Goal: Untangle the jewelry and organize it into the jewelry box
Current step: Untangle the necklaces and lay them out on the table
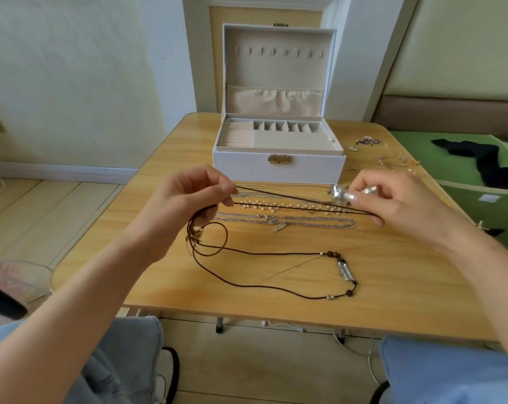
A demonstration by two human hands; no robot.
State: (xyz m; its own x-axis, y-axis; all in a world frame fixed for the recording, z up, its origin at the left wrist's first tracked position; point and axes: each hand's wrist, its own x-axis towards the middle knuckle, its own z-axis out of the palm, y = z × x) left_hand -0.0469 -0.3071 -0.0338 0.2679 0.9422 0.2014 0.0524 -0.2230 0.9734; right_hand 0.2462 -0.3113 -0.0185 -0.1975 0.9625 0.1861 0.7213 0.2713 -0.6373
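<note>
Wood-grain laminate covers the worktop (392,301), which fills the middle of the view. At its far edge stands a white jewelry box (277,167) with a gold clasp on its front wall. Its lid (279,68) is raised upright, showing a row of hooks and a gathered fabric pocket inside. The beige tray below has ring rolls on the left, a row of small compartments along the back and a flat covered section in front.

Both hands are raised just in front of the box. The left hand (185,199) pinches a dark cord (276,194) between curled thumb and fingers. The cord's strands run taut across to the right hand (392,199), reaching its lower fingers. That hand's thumb and forefinger pinch a silver pendant (341,195); I cannot tell whether it hangs on the same cord.

From under the left hand, loops of brown cord (261,253) trail down onto the worktop. They carry small beads and a clear crystal (343,271) that lies flat near the front edge. Under the stretched strands, several silver chains (305,218) and a pale bead strand (276,204) lie in rough rows on the worktop. A leaf charm (279,228) sits on the nearest chain. Right of the box lie small gold pieces (398,163) and a little tangle (366,140).
</note>
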